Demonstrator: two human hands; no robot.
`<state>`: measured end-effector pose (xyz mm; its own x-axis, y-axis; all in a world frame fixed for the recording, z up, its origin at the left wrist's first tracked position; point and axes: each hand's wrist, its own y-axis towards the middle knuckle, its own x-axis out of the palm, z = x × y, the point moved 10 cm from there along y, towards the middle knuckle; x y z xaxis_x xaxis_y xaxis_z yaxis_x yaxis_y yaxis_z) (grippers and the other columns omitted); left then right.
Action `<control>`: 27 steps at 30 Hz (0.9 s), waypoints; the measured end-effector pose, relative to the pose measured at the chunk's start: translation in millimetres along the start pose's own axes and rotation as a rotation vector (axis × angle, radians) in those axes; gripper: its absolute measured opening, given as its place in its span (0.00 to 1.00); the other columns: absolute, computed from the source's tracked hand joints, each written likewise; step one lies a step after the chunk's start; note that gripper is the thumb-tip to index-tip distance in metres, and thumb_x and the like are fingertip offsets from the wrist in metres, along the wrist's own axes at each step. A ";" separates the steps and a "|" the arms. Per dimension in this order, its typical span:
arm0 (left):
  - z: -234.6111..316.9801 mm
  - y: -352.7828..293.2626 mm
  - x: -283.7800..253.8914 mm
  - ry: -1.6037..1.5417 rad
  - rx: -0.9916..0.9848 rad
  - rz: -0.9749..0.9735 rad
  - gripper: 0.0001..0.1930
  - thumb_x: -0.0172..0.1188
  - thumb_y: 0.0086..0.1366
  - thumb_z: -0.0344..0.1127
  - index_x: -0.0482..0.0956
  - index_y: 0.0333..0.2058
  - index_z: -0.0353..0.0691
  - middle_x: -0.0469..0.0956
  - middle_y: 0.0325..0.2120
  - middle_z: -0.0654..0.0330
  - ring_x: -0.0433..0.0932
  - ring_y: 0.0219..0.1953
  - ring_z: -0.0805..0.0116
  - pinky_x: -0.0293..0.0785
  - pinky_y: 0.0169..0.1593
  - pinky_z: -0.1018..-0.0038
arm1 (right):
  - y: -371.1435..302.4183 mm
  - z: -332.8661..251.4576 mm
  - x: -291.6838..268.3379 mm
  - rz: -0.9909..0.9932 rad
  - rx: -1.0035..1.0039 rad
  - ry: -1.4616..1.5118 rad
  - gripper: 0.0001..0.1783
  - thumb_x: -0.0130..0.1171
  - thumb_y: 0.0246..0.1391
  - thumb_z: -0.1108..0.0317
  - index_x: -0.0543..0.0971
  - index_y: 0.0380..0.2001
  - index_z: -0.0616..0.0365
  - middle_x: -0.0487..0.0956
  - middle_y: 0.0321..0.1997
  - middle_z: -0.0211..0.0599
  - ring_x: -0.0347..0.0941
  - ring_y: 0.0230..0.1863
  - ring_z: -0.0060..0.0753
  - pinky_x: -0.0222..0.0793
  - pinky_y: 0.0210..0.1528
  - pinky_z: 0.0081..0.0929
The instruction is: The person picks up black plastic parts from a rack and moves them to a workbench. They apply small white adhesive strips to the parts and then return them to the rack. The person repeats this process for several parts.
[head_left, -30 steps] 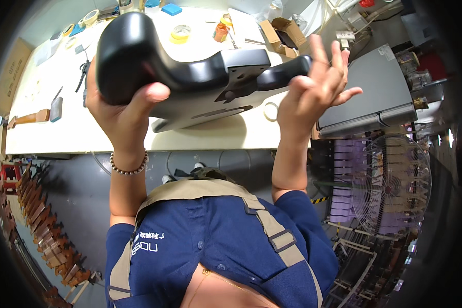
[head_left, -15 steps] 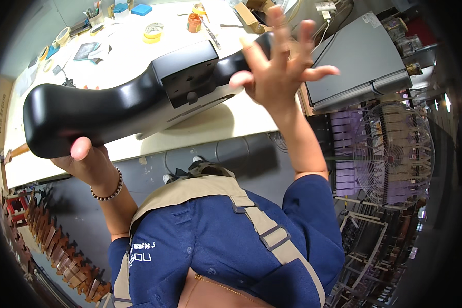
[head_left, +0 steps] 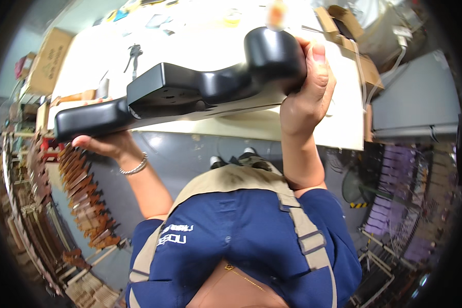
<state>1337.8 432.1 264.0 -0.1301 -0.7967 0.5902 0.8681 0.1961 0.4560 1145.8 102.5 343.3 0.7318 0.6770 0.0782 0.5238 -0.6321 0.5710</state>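
Note:
A glossy black piece shaped like a guitar body (head_left: 177, 84) is held up before me, seen mostly edge-on. Its outline curves in and out, and a squared block with small holes stands out at its middle. My left hand (head_left: 105, 143) grips its left end from beneath, thumb at the lower edge and fingertips showing behind. Around the larger rounded right end, my right hand (head_left: 311, 84) is closed, with the thumb on the outer side. The right fingers are mostly hidden behind the piece.
Behind the piece stretches a white worktable (head_left: 190, 46) with tape and small tools. A cardboard box (head_left: 49, 61) stands at its left, an open carton (head_left: 344, 23) at the far right. A grey cabinet (head_left: 416, 100) is to the right. Racks of brown wooden parts (head_left: 87, 195) flank the left.
My right hand, spread and blurred before, now grips the right end. The piece has turned over end for end, the large rounded end now at right. My left hand holds the narrower end.

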 end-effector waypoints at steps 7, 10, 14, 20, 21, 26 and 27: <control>101.4 -40.3 35.2 0.989 0.780 0.310 0.25 0.41 0.68 0.39 0.52 0.58 0.30 0.55 0.57 0.47 0.57 0.59 0.61 0.52 0.63 0.62 | -27.2 23.1 66.6 -0.247 -0.157 -0.468 0.23 0.35 0.61 0.54 0.76 0.26 0.57 0.72 0.19 0.42 0.66 0.20 0.48 0.60 0.22 0.34; 102.1 -56.2 98.5 0.661 0.759 -0.175 0.29 0.41 0.67 0.44 0.48 0.59 0.30 0.56 0.56 0.42 0.60 0.58 0.52 0.52 0.62 0.61 | -39.5 25.0 82.3 -0.302 -0.386 -0.778 0.15 0.47 0.53 0.57 0.74 0.19 0.52 0.71 0.18 0.34 0.68 0.21 0.39 0.62 0.26 0.33; 73.5 -33.7 83.8 0.458 0.349 -0.018 0.26 0.42 0.68 0.41 0.45 0.59 0.38 0.66 0.49 0.44 0.74 0.41 0.56 0.70 0.48 0.65 | -35.2 52.5 65.1 -0.354 -0.274 -0.759 0.13 0.48 0.53 0.62 0.74 0.19 0.55 0.73 0.21 0.34 0.69 0.25 0.38 0.62 0.28 0.34; 79.8 -3.6 14.6 0.493 0.264 0.141 0.19 0.35 0.69 0.46 0.56 0.53 0.43 0.67 0.45 0.49 0.71 0.44 0.62 0.73 0.46 0.67 | -47.3 151.8 22.4 -0.268 0.308 0.164 0.22 0.36 0.60 0.62 0.75 0.25 0.67 0.73 0.24 0.34 0.66 0.28 0.25 0.61 0.36 0.21; 78.5 -1.6 7.0 0.467 0.243 0.146 0.19 0.35 0.69 0.47 0.56 0.53 0.43 0.67 0.45 0.50 0.71 0.44 0.62 0.73 0.46 0.67 | -50.4 163.3 18.9 -0.242 0.286 0.182 0.22 0.35 0.60 0.63 0.74 0.25 0.68 0.74 0.25 0.35 0.66 0.29 0.26 0.61 0.38 0.21; 80.6 -5.2 -9.7 0.412 0.240 0.237 0.17 0.35 0.69 0.47 0.62 0.49 0.45 0.72 0.41 0.49 0.75 0.37 0.53 0.74 0.44 0.58 | -105.0 251.3 12.9 0.111 0.742 0.623 0.22 0.33 0.62 0.59 0.72 0.36 0.67 0.74 0.37 0.41 0.69 0.41 0.32 0.60 0.52 0.26; 82.8 -8.0 -6.5 0.411 0.261 0.210 0.17 0.35 0.69 0.47 0.62 0.49 0.45 0.72 0.40 0.49 0.75 0.36 0.53 0.74 0.43 0.58 | -112.8 256.3 15.7 0.121 0.742 0.671 0.22 0.33 0.62 0.59 0.73 0.36 0.66 0.74 0.37 0.42 0.69 0.40 0.32 0.60 0.51 0.26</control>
<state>1292.1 483.1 311.7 0.2781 -0.8729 0.4009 0.7001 0.4699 0.5376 1209.9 87.9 70.7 0.5208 0.5203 0.6768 0.7685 -0.6309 -0.1063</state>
